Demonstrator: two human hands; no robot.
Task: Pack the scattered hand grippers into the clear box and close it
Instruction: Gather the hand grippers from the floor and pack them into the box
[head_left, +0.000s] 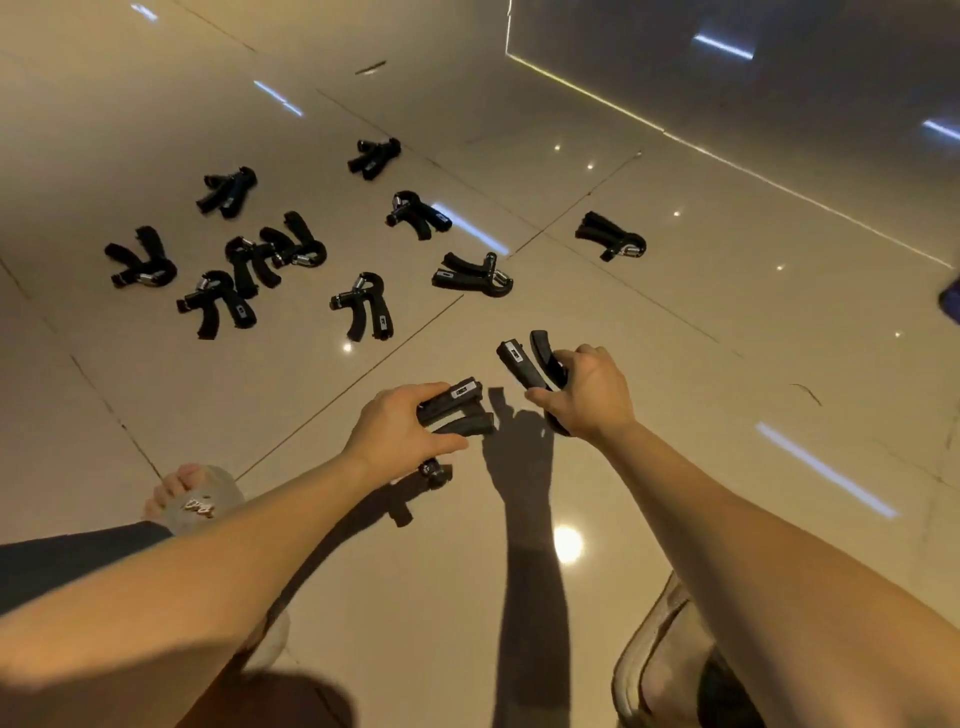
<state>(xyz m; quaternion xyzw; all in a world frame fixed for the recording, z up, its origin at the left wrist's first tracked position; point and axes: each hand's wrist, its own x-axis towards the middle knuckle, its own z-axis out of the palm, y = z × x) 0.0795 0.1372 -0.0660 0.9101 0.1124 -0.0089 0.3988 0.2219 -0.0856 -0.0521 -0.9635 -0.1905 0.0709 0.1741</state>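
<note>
Holding one hand gripper (457, 404) in my left hand (402, 428), a second gripper (525, 364) in my right hand (592, 395), fingers (415, 393) clamped round both; I'd carry them handles-together.

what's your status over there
Left hand grips one hand gripper, right hand a second gripper. Ten more on the floor. Clear box not in view.
</note>
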